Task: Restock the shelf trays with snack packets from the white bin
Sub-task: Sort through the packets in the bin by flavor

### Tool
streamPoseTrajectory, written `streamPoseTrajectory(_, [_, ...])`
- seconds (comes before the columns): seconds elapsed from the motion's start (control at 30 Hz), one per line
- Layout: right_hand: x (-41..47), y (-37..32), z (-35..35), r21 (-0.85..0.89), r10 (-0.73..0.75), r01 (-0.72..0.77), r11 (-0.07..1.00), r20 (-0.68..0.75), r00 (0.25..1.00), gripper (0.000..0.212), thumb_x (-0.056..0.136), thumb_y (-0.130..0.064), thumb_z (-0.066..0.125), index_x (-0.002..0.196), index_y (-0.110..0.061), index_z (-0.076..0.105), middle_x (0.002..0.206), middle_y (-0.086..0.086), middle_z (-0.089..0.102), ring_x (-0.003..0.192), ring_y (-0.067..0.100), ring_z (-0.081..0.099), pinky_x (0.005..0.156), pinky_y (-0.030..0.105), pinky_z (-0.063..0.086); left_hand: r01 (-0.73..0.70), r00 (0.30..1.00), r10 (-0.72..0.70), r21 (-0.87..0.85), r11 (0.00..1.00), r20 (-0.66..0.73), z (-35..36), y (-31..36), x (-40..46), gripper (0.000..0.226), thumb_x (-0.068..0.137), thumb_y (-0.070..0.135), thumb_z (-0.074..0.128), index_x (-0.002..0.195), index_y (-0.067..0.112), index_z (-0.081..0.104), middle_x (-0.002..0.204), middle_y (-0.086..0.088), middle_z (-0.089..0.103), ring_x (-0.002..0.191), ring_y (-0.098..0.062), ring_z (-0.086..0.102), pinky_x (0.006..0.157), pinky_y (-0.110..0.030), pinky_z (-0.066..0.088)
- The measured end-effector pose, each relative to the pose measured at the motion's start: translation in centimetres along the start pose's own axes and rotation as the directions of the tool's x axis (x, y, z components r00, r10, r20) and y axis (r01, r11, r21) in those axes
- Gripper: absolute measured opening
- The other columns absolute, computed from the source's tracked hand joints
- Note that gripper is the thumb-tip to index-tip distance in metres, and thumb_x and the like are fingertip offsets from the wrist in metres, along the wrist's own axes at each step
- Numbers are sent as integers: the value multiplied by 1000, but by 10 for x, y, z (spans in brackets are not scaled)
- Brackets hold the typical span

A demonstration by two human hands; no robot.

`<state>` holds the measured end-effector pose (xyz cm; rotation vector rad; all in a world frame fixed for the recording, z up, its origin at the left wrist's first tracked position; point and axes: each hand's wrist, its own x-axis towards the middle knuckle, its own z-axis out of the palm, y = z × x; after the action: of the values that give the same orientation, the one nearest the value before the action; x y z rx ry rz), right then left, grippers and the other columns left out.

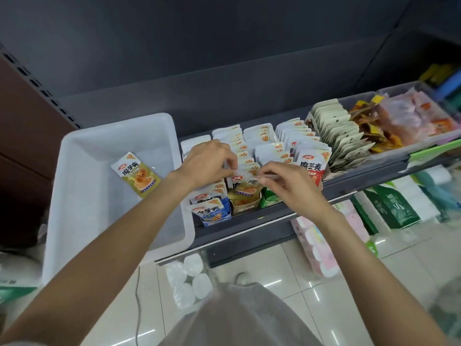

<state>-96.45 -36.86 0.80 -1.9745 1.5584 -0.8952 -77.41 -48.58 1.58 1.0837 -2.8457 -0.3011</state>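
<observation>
A white bin (pixel 82 196) is sitting at the left end of the shelf (pixel 249 228), holding one olive packet (pixel 136 174). Right of the bin, the left hand (pixel 207 162) is pinching the tops of upright packets in the yellow tray (pixel 245 204). Further right of the bin, the right hand (pixel 287 183) is pinching a packet's edge over the same tray.
</observation>
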Motion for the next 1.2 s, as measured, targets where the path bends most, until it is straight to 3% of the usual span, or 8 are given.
streamPoseTrajectory(0.23, [31, -19, -15, -410, -190, 215, 886, 102, 976, 9, 86, -14, 67, 94, -19, 68, 79, -3, 71, 67, 18, 66, 61, 21, 38, 26, 1000, -27, -96, 995, -11, 4, -5, -3, 11, 84, 35, 67, 92, 29, 69, 92, 10, 62, 86, -10, 54, 67, -29, 45])
streamPoseTrajectory(0.53, [28, -14, 23, -628, -66, 200, 752, 230, 971, 15, 93, -16, 54, 101, -16, 66, 90, 4, 70, 86, 26, 64, 63, 31, 43, 6, 999, -13, -166, 986, -38, 7, -7, -6, 9, 86, 32, 65, 92, 28, 70, 93, 11, 62, 80, -4, 50, 65, -23, 38])
streamPoseTrajectory(0.67, [37, -18, 36, -779, -37, 157, 607, 170, 985, 9, 68, -20, 81, 75, -21, 75, 76, -4, 67, 78, 19, 60, 55, 25, 46, 2, 999, -10, -190, 982, -44, 10, -11, -6, 12, 88, 32, 62, 95, 28, 71, 96, 8, 64, 83, -5, 51, 66, -24, 38])
streamPoseTrajectory(0.83, [35, -27, 26, -571, -128, 128, 811, 40, 991, 18, 73, -26, 79, 86, -17, 70, 87, 2, 60, 81, 21, 59, 56, 26, 40, -16, 981, -31, -236, 972, -194, 6, -15, -24, 17, 91, 33, 57, 102, 28, 70, 100, 9, 66, 93, -9, 57, 72, -28, 46])
streamPoseTrajectory(0.9, [39, -43, 17, -385, -107, 95, 918, -9, 994, 17, 86, -30, 68, 98, -18, 66, 95, -2, 59, 87, 15, 55, 66, 26, 43, -13, 886, -151, -349, 937, -438, 2, -20, -47, 19, 91, 32, 56, 103, 24, 69, 98, 9, 67, 90, -9, 60, 74, -27, 47])
streamPoseTrajectory(1.0, [56, -80, 18, -158, -104, 99, 982, -26, 994, 15, 92, -26, 59, 106, -21, 63, 98, -9, 59, 84, 2, 53, 70, 9, 37, 8, 613, -434, -544, 839, -660, 3, -39, -97, 21, 92, 26, 52, 99, 15, 68, 87, 9, 66, 78, -4, 58, 72, -19, 44])
streamPoseTrajectory(1.1, [93, -116, 45, 5, -155, 155, 988, 75, 985, 14, 91, -19, 59, 105, -19, 64, 95, -9, 61, 82, 5, 57, 66, 9, 39, 160, 461, -659, -675, 721, -595, 12, -78, -145, 18, 91, 29, 52, 97, 20, 66, 86, 9, 66, 75, -3, 57, 68, -24, 45])
streamPoseTrajectory(1.2, [147, -135, 104, 54, -125, 115, 992, 275, 953, 16, 89, -15, 60, 104, -15, 66, 92, -7, 63, 79, 9, 58, 71, 19, 45, 397, 436, -809, -722, 567, -395, 29, -127, -173, 25, 84, 20, 59, 108, 27, 59, 92, 6, 64, 80, -12, 58, 72, -32, 48])
